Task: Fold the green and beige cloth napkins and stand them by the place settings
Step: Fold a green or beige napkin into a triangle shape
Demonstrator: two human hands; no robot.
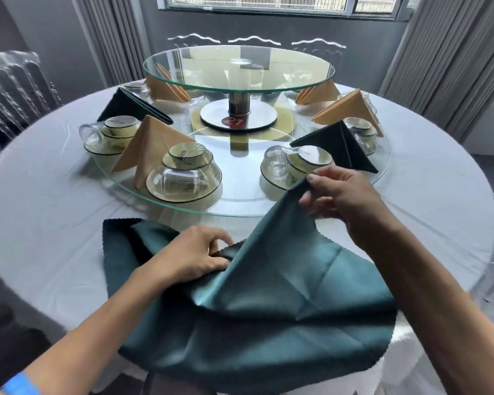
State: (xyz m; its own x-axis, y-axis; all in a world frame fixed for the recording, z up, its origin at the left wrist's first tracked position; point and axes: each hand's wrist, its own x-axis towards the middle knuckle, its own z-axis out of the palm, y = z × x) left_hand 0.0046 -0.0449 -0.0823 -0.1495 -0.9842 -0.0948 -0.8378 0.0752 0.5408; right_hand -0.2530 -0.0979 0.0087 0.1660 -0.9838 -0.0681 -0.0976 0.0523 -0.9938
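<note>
Daylight enters through the wide barred window (280, 4) at the top and glares on the round two-tier clear glass turntable (238, 68). Wide-angle distortion bends the white-clothed round counter (40, 201) and grey curtains (451, 61); the picture's corners lie dim and soft.

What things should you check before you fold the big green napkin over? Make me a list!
1. Right hand pinches the raised corner of the green napkin: ok.
2. Left hand holds a fold near the middle: ok.
3. Napkin lies flat: not ok, rumpled, near edge hangs off the table.
4. Raised corner clear of the nearest cups: cannot tell.
5. Folded napkins already standing, like the beige one: ok.
</note>
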